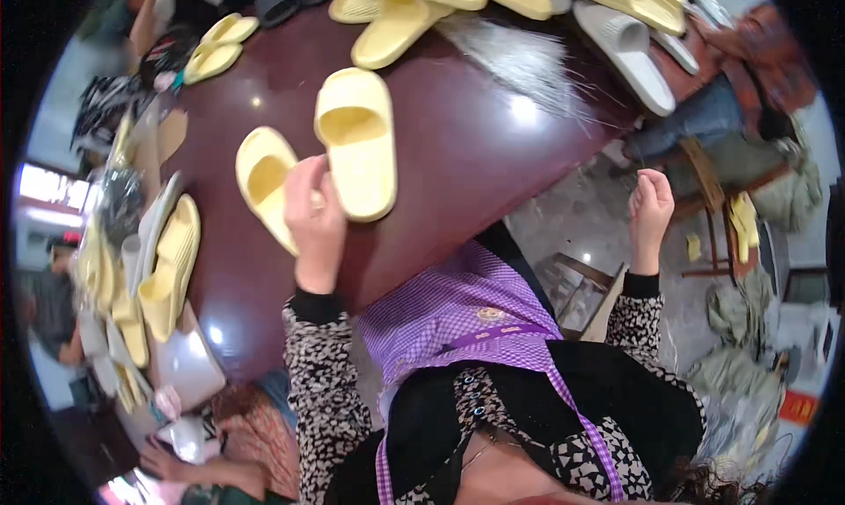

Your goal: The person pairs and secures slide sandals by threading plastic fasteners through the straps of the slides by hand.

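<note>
Two pale yellow slide slippers lie in front of me on the dark red glossy table (440,179). My left hand (314,210) is closed at the inner edge of the left slipper (264,175), its fingers curled and their tips partly hidden. The right slipper (359,144) sits just beyond those fingers, sole down with its toe pointing away. Off the table's right edge, my right hand (650,204) is raised with thumb and fingertips pinched together. Whatever it pinches is too thin to make out. A bundle of clear, thin plastic strands (519,61) lies at the far side.
More yellow slippers (396,30) are heaped at the far edge, beside white slippers (627,52). Yellow and grey slippers (169,267) line the left side. Co-workers' arms show at the far left, lower left and right. A wooden stool (709,188) holds yellow slippers.
</note>
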A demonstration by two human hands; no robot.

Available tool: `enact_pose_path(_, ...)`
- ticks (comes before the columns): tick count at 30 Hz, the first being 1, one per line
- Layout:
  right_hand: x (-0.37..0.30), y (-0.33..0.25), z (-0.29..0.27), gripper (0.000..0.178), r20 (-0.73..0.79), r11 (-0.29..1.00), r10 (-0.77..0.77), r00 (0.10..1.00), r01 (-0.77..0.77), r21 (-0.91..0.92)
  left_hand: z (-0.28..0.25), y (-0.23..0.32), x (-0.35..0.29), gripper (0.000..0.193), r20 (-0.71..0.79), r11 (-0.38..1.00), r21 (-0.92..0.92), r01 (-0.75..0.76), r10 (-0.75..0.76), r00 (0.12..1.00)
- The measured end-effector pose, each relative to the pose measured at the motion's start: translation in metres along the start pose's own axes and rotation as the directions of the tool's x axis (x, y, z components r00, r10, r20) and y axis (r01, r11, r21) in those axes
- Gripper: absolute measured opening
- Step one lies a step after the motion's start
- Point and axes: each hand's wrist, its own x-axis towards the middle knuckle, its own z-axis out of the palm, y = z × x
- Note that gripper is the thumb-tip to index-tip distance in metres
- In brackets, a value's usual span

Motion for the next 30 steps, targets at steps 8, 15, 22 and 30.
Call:
enact_pose_path(8,-0.051,-0.030,0.145,0.008,0.629,0.858,-0.217,0.746,0.454,-0.242,0.002,0.106,-0.012,0.027,0.138,0.966,-0.189,-0.179,0.206,0.969)
enact_pose_path(15,-0.071,-0.036,0.188,0.007,0.753,0.888,-0.169,0.636,0.429,-0.163,-0.020,0.086,-0.025,0.011,0.242,0.821,-0.450,0.352,-0.267,0.933)
enact_pose_path(22,-0.058,-0.040,0.200,0.007,0.842,0.719,-0.283,0.460,0.683,-0.131,-0.046,0.048,-0.043,0.016,0.293,0.209,-0.801,0.560,-0.679,0.673)
enact_pose_path(30,-0.036,-0.052,0.246,0.015,0.849,0.307,-0.509,0.139,0.951,0.028,-0.066,0.050,-0.072,0.017,0.512,-0.194,-0.854,0.482,-0.472,0.717)
